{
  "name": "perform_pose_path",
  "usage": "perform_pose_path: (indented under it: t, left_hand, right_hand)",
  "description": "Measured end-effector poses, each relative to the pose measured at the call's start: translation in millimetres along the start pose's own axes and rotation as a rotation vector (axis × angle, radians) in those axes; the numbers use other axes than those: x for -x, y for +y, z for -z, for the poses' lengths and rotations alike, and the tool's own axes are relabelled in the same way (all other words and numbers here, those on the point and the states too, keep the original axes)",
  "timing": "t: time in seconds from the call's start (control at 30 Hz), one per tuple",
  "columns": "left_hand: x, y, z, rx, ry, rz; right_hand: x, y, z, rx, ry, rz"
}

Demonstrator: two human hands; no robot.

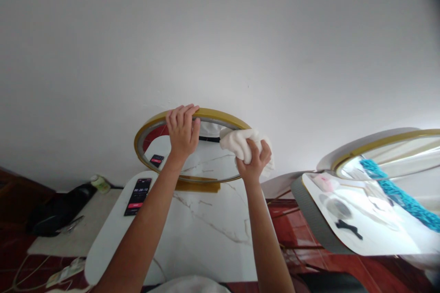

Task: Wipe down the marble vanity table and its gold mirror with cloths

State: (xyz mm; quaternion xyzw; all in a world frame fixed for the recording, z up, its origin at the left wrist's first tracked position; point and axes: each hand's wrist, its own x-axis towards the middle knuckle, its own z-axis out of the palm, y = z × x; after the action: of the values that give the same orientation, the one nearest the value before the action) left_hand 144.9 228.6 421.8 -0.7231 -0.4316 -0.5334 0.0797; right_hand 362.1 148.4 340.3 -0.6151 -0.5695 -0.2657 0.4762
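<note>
A round mirror with a gold frame [220,115] stands on a white marble table [202,229] against the wall. My left hand [182,130] grips the top of the frame, fingers curled over its edge. My right hand [253,160] is closed on a crumpled white cloth [240,142], which is pressed against the right side of the mirror glass. A black phone [138,196] with a timer on its screen lies on the table at the left, and its reflection shows in the mirror.
A second gold-framed round mirror [388,146] stands on another white table [347,219] at the right, with small dark items on it and a blue cloth reflected. A black bag [58,210] and a small green bottle [100,184] lie at the left. Cables lie on the red floor.
</note>
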Motion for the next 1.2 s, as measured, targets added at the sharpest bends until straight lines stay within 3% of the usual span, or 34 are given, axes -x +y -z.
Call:
perform_pose_path:
  t: [0.23,0.47,0.6,0.8,1.2]
  left_hand:
    - [0,0,-1,0.004,0.020,0.019]
    - [0,2,0,0.005,0.015,0.015]
    - [1,0,1,0.016,0.007,0.013]
    - [-1,-2,2,0.024,-0.025,-0.036]
    - [-1,-4,0,0.002,-0.005,-0.038]
  right_hand:
    - [-16,-16,4,0.026,-0.032,0.064]
    - [-50,-60,11,0.131,-0.207,0.210]
    - [-60,-71,10,0.134,-0.269,0.323]
    - [-54,-58,8,0.126,-0.206,0.293]
    - [-11,-4,7,0.027,-0.110,0.075]
